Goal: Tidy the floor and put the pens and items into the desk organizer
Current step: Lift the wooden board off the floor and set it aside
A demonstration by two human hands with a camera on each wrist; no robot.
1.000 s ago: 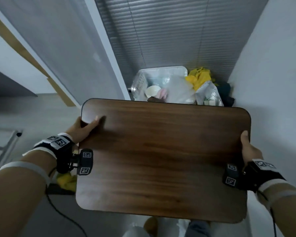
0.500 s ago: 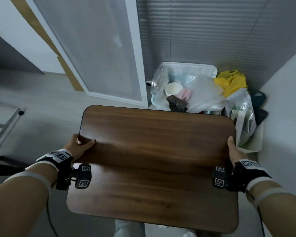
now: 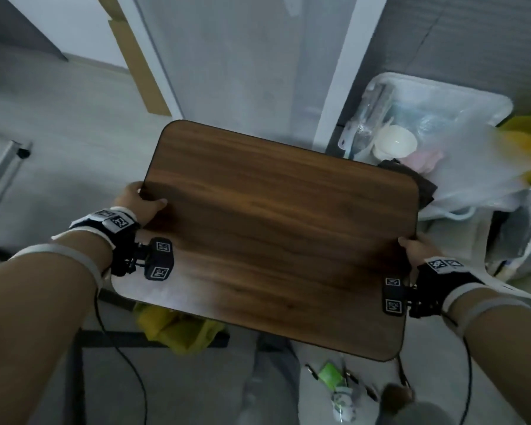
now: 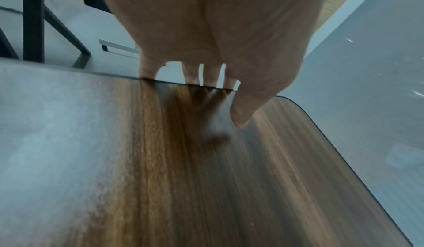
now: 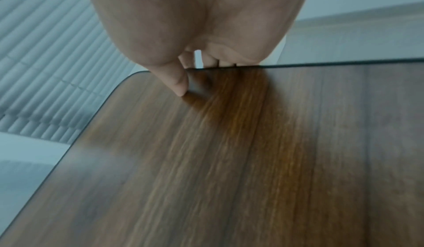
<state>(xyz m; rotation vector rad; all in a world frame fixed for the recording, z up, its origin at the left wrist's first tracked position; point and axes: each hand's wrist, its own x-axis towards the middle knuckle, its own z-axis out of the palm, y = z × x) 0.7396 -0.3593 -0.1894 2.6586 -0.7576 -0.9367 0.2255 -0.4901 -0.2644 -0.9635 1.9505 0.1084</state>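
Note:
A small dark wooden table top with rounded corners is held in the air between both hands. My left hand grips its left edge, thumb on top and fingers curled under the rim. My right hand grips the right edge the same way, thumb pressed on the wood. On the floor below the near edge lie several pens, a green packet and a small white item. No desk organizer is in view.
A white basket with a bowl and plastic bags stands at the back right. A yellow cloth lies under the table's near left corner. A grey glass door panel is behind. A metal frame sits at far left.
The table top has swung left and turned away from the basket. The pens and small items on the floor have come into sight below its near edge. Both hands keep their grip.

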